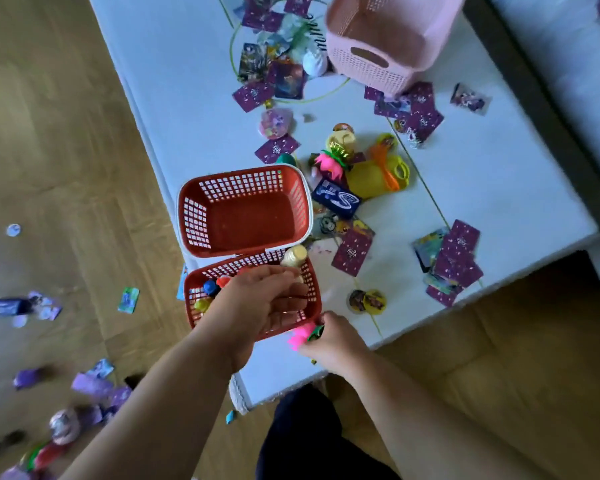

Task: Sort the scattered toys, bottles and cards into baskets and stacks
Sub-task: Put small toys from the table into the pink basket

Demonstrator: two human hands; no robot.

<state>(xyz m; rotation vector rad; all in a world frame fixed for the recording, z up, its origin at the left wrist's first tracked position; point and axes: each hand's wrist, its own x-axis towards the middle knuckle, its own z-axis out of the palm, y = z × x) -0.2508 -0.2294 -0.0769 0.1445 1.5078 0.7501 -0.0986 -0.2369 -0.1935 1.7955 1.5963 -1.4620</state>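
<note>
A pink flower toy (300, 337) with a green base was pinched in the right hand (336, 341), just beside the near corner of the nearer red basket (313, 289). The left hand (264, 299) was held over that basket, fingers loosely extended near a pale yellow bottle (294, 255) at its far rim; contact could not be told. A second red basket (243, 216) was set just behind, on a white table (174, 64) strewn with purple cards (352, 252). More cards were scattered on the wooden floor (49, 133).

Bare table (160, 71) far left & right-ctr gives room; 2 red baskets (243, 216) at near edge, toy heap (371, 171) mid, pink basket (388, 46) & cards (454, 258) block the rest.
</note>
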